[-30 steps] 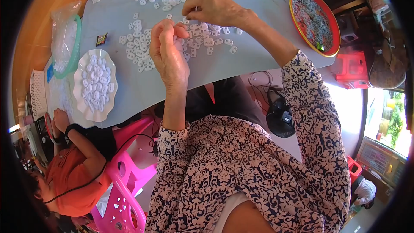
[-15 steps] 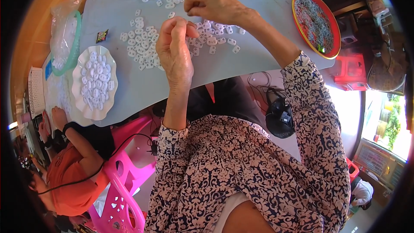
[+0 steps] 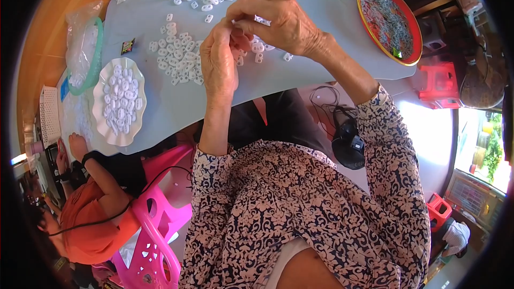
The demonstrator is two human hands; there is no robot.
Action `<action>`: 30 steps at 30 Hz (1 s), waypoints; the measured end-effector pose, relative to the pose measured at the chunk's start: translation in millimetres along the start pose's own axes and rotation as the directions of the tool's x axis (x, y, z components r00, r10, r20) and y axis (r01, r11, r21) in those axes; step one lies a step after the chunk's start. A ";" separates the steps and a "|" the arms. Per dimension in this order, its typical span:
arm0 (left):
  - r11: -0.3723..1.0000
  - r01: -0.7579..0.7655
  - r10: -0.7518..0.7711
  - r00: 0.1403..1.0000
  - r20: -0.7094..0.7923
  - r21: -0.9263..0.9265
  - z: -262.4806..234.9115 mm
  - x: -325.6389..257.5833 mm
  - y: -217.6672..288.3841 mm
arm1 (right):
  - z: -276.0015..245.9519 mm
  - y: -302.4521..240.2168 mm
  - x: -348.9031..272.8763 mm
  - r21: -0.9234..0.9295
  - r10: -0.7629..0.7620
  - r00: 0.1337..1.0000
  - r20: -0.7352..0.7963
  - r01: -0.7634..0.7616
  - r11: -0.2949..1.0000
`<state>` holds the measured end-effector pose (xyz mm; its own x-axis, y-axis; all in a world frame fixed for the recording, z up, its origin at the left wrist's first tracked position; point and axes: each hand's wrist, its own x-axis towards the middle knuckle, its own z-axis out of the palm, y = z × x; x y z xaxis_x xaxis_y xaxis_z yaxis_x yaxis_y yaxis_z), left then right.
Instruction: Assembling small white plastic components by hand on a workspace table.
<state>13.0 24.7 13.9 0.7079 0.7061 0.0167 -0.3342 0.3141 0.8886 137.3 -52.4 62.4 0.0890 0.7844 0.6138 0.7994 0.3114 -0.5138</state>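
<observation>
Both hands raised together over table (image 3: 300, 83), closer than second ago, when left hand sat lower and apart. Left hand (image 3: 218, 61) now upright, fingertips pinched against right hand (image 3: 278, 21); right hand curled over, fingers closed on small white ring piece (image 3: 262, 20), barely visible. Loose white pieces (image 3: 179, 56) scattered left of hands, unmoved. White scalloped dish (image 3: 119, 101) of pieces far left; red-rimmed tray (image 3: 388, 21) right. Judgement: joining work under way at fingertips.

Bright daylight, strong fisheye edge distortion
</observation>
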 end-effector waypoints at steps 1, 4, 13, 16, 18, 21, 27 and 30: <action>1.000 -0.005 0.006 0.999 0.045 -0.016 -1.5 0.8 -0.9 | 1.1 0.3 -1.9 -0.022 -0.037 0.999 -0.006 0.036 0.999; 1.000 0.003 -0.005 0.998 0.060 0.031 -2.9 -0.6 2.2 | -1.0 -5.7 -5.1 0.020 -0.007 1.000 -0.005 0.007 1.000; 0.889 -0.204 0.176 0.979 0.104 0.410 5.9 -10.5 8.3 | -5.8 1.7 -13.7 0.290 0.405 0.912 0.064 -0.406 0.867; 0.842 -0.223 0.192 0.975 0.114 0.491 9.8 -12.8 9.4 | -5.9 -2.2 -12.6 0.244 0.425 0.898 0.115 -0.440 0.864; 0.834 -0.232 0.200 0.973 0.117 0.502 10.6 -13.6 8.4 | -3.2 2.0 -13.8 0.227 0.418 0.904 0.089 -0.427 0.875; 0.832 -0.212 0.184 0.977 0.106 0.513 11.7 -14.8 12.2 | -2.6 1.5 -13.8 0.226 0.434 0.897 0.081 -0.440 0.869; 0.849 -0.249 0.224 0.968 0.109 0.466 7.7 -10.8 6.7 | 2.7 -0.9 -17.9 0.252 0.530 0.843 0.092 -0.534 0.807; 0.914 -0.181 0.162 0.983 0.082 0.363 7.6 -10.5 7.7 | 1.2 4.4 -20.4 0.367 0.478 0.868 0.134 -0.492 0.789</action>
<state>7.6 14.9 24.1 0.6932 0.6930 0.1981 -0.2078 -0.0710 0.9756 138.2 -66.4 46.9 0.3800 0.9016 0.2066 0.3690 0.0571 -0.9277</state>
